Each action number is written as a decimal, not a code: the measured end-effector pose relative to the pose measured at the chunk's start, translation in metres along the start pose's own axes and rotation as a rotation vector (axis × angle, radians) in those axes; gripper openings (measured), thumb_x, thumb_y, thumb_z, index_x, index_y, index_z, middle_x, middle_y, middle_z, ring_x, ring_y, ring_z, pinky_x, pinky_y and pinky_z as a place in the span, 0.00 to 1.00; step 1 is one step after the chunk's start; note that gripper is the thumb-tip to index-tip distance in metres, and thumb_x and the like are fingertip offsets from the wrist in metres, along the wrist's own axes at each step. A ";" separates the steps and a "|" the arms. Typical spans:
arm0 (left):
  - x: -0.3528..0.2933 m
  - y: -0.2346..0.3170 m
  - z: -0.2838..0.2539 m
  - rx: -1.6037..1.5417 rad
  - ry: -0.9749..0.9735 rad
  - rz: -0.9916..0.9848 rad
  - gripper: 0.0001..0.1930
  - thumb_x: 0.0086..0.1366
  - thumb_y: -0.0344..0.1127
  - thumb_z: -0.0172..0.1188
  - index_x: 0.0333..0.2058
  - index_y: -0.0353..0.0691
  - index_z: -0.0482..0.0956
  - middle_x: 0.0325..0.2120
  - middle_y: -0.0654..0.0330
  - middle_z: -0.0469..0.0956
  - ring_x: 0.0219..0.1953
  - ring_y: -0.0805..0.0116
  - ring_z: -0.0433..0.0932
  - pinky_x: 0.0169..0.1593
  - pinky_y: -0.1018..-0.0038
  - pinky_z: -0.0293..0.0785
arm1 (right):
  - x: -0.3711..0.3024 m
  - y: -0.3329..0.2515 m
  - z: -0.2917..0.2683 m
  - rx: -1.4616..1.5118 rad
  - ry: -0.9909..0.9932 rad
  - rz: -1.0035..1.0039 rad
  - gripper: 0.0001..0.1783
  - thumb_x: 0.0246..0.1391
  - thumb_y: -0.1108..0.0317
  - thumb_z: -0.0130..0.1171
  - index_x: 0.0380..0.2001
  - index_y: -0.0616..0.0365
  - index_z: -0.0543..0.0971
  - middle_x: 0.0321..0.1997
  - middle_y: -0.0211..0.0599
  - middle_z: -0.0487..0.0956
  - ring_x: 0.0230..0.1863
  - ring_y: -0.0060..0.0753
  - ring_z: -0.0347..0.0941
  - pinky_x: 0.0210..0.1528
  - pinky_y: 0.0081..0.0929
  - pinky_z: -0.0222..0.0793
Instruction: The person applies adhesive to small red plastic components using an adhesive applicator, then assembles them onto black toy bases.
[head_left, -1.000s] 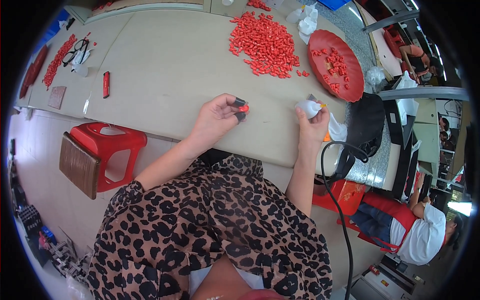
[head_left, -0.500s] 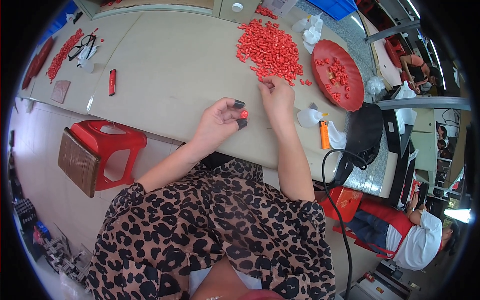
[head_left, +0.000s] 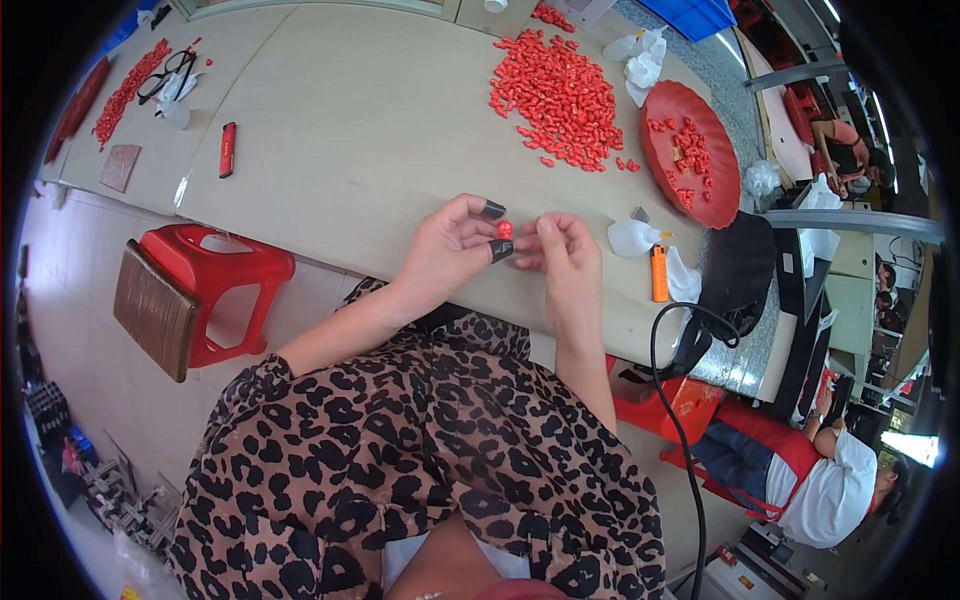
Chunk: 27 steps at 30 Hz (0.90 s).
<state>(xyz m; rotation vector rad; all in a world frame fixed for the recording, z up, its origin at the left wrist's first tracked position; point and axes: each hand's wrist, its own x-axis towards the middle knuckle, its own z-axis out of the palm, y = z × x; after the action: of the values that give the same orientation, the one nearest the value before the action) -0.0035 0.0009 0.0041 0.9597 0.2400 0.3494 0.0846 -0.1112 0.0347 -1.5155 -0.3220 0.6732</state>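
My left hand (head_left: 445, 245), with black covers on its thumb and index finger, pinches a small glossy red piece (head_left: 505, 230) above the table's near edge. Close by on the right is my right hand (head_left: 572, 265), its thumb and fingertips drawn together. Whatever those fingertips hold, if anything, is too small to make out. Beyond both hands spreads a large pile of similar red pieces (head_left: 560, 100). A red scalloped plate (head_left: 655, 120) to its right carries several more of them.
Right of my hands are a white squeeze bottle (head_left: 633, 238), an orange lighter (head_left: 659, 273) and a black bag (head_left: 738, 265) with a cable. Far left lie a red lighter-like object (head_left: 227, 150) and glasses (head_left: 168, 78). A red stool (head_left: 220, 290) stands left; a co-worker (head_left: 825, 480) sits right.
My right hand has drawn back from the edge of the pile toward my left hand. The left hand still pinches its red piece, now closer to the right fingertips.
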 end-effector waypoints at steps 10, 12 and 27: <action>0.002 -0.006 0.011 0.035 0.015 0.036 0.10 0.51 0.19 0.52 0.34 0.33 0.66 0.31 0.58 0.72 0.35 0.75 0.71 0.41 0.81 0.69 | -0.026 0.008 0.011 0.135 0.102 -0.115 0.08 0.50 0.72 0.49 0.32 0.66 0.67 0.32 0.38 0.73 0.30 0.19 0.69 0.34 0.16 0.67; 0.002 -0.007 0.013 0.014 0.017 0.024 0.10 0.51 0.19 0.52 0.33 0.32 0.66 0.31 0.58 0.72 0.35 0.75 0.71 0.41 0.80 0.69 | -0.027 0.009 0.011 0.075 0.129 -0.154 0.08 0.49 0.73 0.50 0.31 0.66 0.68 0.31 0.37 0.73 0.30 0.19 0.69 0.34 0.15 0.67; 0.003 -0.012 0.010 -0.275 -0.054 0.010 0.09 0.54 0.24 0.53 0.35 0.34 0.67 0.31 0.59 0.72 0.34 0.74 0.72 0.39 0.79 0.70 | -0.029 0.017 0.014 -0.579 0.323 -0.790 0.10 0.37 0.78 0.57 0.28 0.62 0.72 0.30 0.39 0.75 0.29 0.33 0.72 0.32 0.22 0.67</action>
<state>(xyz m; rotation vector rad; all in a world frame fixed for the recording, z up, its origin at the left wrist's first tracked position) 0.0045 -0.0118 -0.0009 0.6981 0.1329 0.3553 0.0501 -0.1187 0.0250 -1.8165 -0.8542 -0.3215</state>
